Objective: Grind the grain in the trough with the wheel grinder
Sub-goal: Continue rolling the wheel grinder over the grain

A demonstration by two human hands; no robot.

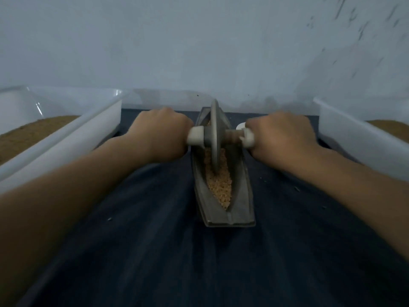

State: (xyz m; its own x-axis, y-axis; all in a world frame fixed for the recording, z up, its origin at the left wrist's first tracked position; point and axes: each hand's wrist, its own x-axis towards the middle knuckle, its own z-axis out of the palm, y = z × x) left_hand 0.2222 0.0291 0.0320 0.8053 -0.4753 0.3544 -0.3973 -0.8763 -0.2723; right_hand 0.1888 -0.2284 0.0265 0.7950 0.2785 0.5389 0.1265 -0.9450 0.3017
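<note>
dark blue cloth [155, 240] covers the surface before us, with a pale wall [199, 45] at the far side. roughly in the middle of the cloth lies the grey trough [242, 196], set lengthwise from near to far. tan grain [219, 187] fills its groove, most of it showing in the near half. the grey wheel [215, 134] stands upright on edge in the trough's far half, its rim down in the grain. an axle runs crosswise through it, with a white handle on each side. our left hand [163, 134] is curled round the left handle [195, 135], knuckles up; our right hand [281, 134] wraps the right handle [247, 136] the same way. both hands sit just beside the trough. a white left bin [73, 142] and a white right bin [354, 140] flank the cloth, each holding brown powder [33, 134]. a few specks lie scattered on the cloth.
</note>
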